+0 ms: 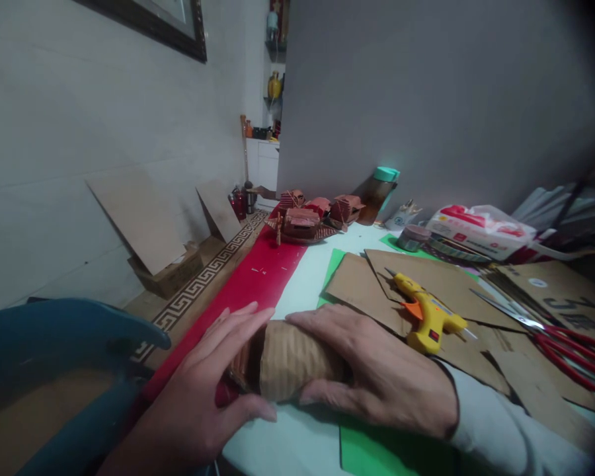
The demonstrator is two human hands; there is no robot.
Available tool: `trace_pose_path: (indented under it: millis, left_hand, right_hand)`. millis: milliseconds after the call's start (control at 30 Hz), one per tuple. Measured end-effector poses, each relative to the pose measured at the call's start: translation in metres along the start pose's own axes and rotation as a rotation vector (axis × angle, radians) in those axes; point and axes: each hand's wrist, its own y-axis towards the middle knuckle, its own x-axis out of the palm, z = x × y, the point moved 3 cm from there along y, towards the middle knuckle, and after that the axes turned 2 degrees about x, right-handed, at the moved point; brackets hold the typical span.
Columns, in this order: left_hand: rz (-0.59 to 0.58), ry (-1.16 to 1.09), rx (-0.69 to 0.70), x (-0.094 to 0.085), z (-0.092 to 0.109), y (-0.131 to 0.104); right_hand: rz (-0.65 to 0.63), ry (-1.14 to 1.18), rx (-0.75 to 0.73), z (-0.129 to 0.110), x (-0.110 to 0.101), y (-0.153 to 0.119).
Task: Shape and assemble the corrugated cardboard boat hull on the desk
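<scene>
Both hands (297, 390) clasp cardboard roll (290, 360), glue gun (429, 317) beside.

A brown corrugated cardboard roll (287, 360) lies sideways on the table edge, ridges showing.

The roll (290, 360) is ribbed, matt corrugated cardboard. Just right of it, the glue gun (429, 317) is glossy yellow plastic on flat matt cardboard sheets (361, 284).
</scene>
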Motion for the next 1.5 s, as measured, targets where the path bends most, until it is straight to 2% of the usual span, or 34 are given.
trace_pose_path:
  millis: [233, 400, 500, 767, 900, 1033, 1167, 1267, 1400, 1500]
  left_hand:
    - [0.059, 0.143, 0.158, -0.002, 0.000, 0.005]
    - [0.107, 0.204, 0.227, -0.003, 0.001, 0.008]
    - [0.126, 0.193, 0.229, -0.006, 0.001, 0.010]
    - [0.035, 0.210, 0.218, -0.013, 0.005, 0.019]
    - [0.078, 0.194, 0.188, -0.014, 0.012, 0.021]
    - [0.069, 0.161, 0.141, -0.012, 0.014, 0.022]
    - [0.086, 0.132, 0.164, -0.013, 0.010, 0.020]
    - [0.041, 0.154, 0.172, -0.015, 0.009, 0.020]
    - [0.057, 0.177, 0.194, -0.019, 0.014, 0.022]
    - [0.058, 0.179, 0.149, -0.020, 0.018, 0.024]
  right_hand:
    - [0.043, -0.079, -0.104, -0.005, 0.003, -0.001]
    - [0.085, -0.110, -0.109, -0.001, 0.003, -0.003]
    - [0.083, -0.083, -0.128, 0.001, 0.002, -0.003]
    - [0.058, -0.061, -0.082, 0.000, 0.000, -0.004]
    - [0.046, -0.070, -0.040, 0.000, 0.000, -0.005]
    - [0.052, -0.068, -0.020, 0.000, 0.000, -0.004]
    - [0.062, -0.081, -0.039, -0.001, -0.001, -0.003]
    - [0.065, -0.089, -0.040, -0.001, -0.002, -0.003]
    - [0.066, -0.083, -0.041, 0.000, -0.001, -0.004]
    - [0.079, -0.085, -0.033, 0.001, 0.000, -0.004]
